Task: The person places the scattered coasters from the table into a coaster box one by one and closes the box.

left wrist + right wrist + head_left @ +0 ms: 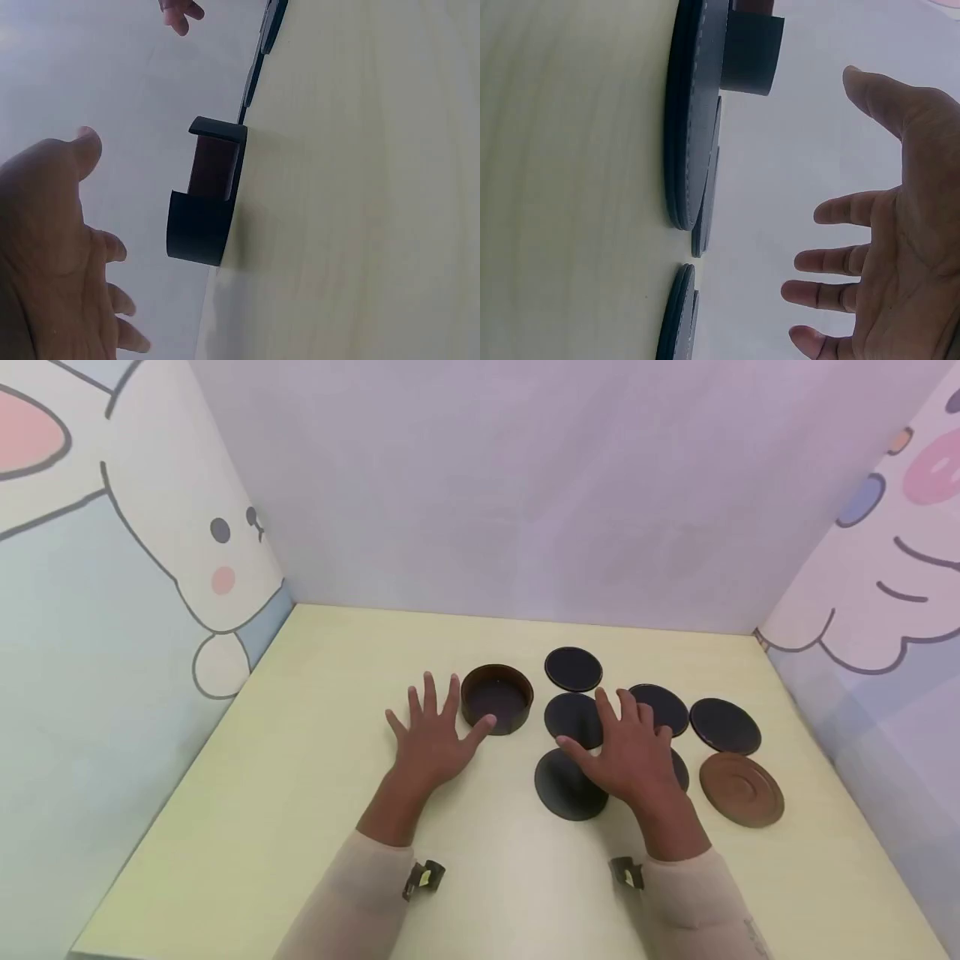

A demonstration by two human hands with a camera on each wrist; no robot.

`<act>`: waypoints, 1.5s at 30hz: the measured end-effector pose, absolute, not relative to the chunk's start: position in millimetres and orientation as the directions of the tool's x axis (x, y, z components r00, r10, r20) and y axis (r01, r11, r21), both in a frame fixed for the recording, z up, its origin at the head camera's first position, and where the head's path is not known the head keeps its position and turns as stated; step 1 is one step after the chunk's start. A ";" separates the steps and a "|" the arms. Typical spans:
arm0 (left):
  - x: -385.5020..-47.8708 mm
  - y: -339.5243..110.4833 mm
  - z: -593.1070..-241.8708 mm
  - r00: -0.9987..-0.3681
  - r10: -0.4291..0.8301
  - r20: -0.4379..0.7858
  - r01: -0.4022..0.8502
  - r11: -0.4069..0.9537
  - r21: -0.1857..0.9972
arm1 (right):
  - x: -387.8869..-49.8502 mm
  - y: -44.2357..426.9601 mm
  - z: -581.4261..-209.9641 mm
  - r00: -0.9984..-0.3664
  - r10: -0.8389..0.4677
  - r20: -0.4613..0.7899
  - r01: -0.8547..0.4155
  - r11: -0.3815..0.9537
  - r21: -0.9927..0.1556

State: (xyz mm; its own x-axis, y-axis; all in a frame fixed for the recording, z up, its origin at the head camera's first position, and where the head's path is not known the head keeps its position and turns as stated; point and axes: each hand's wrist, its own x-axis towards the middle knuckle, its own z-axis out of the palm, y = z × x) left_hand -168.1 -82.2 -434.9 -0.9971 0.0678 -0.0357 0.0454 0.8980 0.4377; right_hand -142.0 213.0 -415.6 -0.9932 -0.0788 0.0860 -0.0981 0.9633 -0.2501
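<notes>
A dark round holder (497,697) with a notch in its wall, visible in the left wrist view (196,229), stands on the table. My left hand (433,747), fingers spread, is beside it at the left, holding nothing. My right hand (632,752) hovers with spread, slightly bent fingers above the black round coasters, empty too. Near its thumb lie one coaster (573,720) and a lower one (570,785); another (660,708) is beyond its fingers, and one is partly hidden under the hand. In the right wrist view the hand (907,247) is apart from the stitched coasters (697,127).
A black coaster (573,669) lies at the back, another (725,725) at the right. Below that one is a brown disc (742,789) with a ringed surface. The pale yellow table (300,777) is bounded by a plain back wall and patterned side walls.
</notes>
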 end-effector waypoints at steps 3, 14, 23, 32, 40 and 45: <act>-174.2 -84.7 -430.1 -0.991 0.090 -0.098 0.032 0.875 0.483 | -143.3 209.6 -412.6 -0.993 -0.091 0.081 -0.108 0.962 -0.249; -207.5 -93.8 -422.4 -0.944 0.236 -0.230 0.114 0.888 0.445 | -129.3 199.8 -399.3 -0.982 -0.169 -0.086 -0.152 0.972 -0.181; -232.1 -104.1 -454.8 -0.912 0.395 -0.108 0.207 0.672 0.711 | -117.3 191.0 -398.8 -0.964 -0.169 -0.206 -0.133 0.975 -0.178; -236.9 -108.8 -453.6 -0.882 0.466 -0.073 0.297 0.669 0.682 | -116.7 192.1 -400.3 -0.954 -0.173 -0.246 -0.130 0.975 -0.181; -239.9 -115.6 -455.6 -0.868 0.488 -0.087 0.315 0.679 0.662 | -116.2 191.6 -400.6 -0.939 -0.184 -0.289 -0.136 0.974 -0.180; -240.0 -120.3 -454.8 -0.871 0.475 -0.128 0.275 0.686 0.674 | -116.8 191.1 -401.4 -0.937 -0.199 -0.287 -0.148 0.970 -0.191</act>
